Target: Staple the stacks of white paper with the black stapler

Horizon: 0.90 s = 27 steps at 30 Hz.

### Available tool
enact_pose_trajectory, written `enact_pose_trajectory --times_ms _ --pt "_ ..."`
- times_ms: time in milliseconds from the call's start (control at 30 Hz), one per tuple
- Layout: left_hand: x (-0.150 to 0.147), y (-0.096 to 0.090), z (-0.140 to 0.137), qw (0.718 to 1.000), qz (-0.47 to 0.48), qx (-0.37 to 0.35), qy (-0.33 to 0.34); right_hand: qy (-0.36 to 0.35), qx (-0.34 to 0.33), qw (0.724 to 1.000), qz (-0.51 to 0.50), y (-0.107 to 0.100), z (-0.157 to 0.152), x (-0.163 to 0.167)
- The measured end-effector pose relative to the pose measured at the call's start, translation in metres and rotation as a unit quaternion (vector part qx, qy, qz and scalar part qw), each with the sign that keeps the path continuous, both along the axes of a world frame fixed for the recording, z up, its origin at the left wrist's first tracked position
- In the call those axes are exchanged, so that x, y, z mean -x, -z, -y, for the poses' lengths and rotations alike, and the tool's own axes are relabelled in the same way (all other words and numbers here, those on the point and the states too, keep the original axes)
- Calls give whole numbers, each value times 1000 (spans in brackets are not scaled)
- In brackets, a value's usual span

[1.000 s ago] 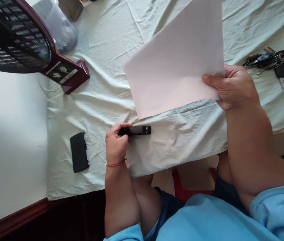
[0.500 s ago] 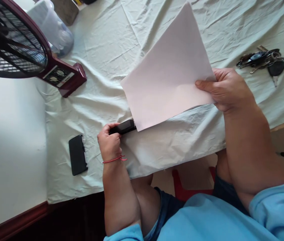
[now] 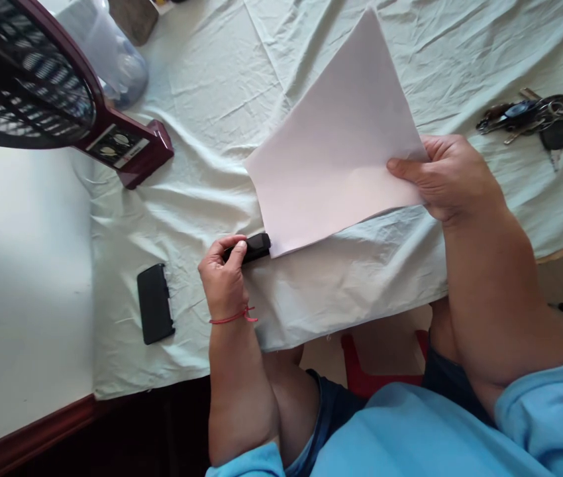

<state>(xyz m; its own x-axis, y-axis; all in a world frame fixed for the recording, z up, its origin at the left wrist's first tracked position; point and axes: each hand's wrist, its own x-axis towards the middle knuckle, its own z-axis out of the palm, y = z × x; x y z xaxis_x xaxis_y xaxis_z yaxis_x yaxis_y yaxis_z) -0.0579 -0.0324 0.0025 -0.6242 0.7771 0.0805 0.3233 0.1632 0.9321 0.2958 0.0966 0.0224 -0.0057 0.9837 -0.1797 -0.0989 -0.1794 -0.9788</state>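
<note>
White paper sheets [image 3: 336,146] are held above the table at a slant, their edges nearly lined up. My right hand [image 3: 453,173] pinches their right edge, thumb on top and fingers underneath. At the lower left corner of the sheets is a small black stapler [image 3: 257,246]. My left hand [image 3: 222,273] is closed around its rear part, with the thumb lying on top. The stapler's front end meets the paper corner; how far the corner goes into its jaw cannot be made out.
A black phone-like slab [image 3: 155,303] lies left of my left hand. A dark red fan-shaped device [image 3: 127,149] stands at the upper left, before a clear plastic container [image 3: 117,59]. A bunch of keys [image 3: 530,119] rests at the right on the pale tablecloth [image 3: 212,99].
My left hand has shifted slightly right and its thumb has moved forward onto the top of the stapler. My right hand keeps its grip on the paper.
</note>
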Motion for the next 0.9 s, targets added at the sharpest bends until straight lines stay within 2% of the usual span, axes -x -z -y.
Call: enact_pose_trajectory --times_ms 167,433,567,667,767,900 --pt "2 0 4 999 -4 17 41 1 -3 1000 1 3 -1 0" --pt "6 -2 3 995 -46 60 63 29 3 1000 -8 -1 -1 2" --pt "5 -2 1 992 -89 61 61 32 -7 999 -18 1 -1 0" --pt "5 -3 0 989 -112 68 71 32 -5 999 11 9 -3 -5" --pt "6 -4 -1 988 -112 72 82 26 -15 999 37 13 -3 -8" --pt "6 -4 0 990 -101 61 84 31 -35 998 31 8 -1 -3"
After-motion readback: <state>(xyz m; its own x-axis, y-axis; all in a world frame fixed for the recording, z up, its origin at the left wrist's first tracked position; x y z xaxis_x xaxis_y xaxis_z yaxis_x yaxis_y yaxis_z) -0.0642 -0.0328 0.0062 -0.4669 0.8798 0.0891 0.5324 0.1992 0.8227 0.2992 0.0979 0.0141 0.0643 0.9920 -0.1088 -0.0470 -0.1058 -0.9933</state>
